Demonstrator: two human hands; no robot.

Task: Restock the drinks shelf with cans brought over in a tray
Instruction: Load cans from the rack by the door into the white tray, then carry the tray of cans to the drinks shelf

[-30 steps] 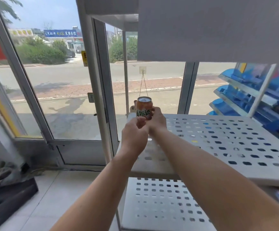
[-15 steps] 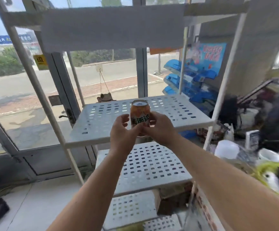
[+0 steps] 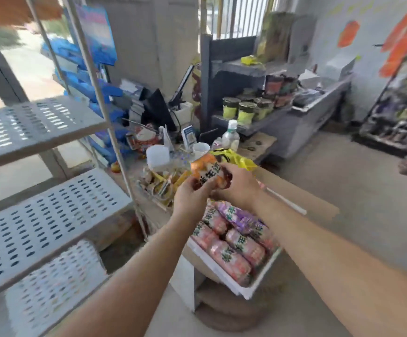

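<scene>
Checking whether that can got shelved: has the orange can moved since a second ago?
Yes. The orange can, held then over the perforated shelf, is now right of the shelf's post, by the tray of cans.

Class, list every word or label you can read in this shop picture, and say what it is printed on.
"美年达": orange can, held by left hand and right hand.
On the cans in the tray: similar lettering, too blurred to read.
On the blue poster and small stand-up card: too blurred to read.

Can now above the tray
</scene>
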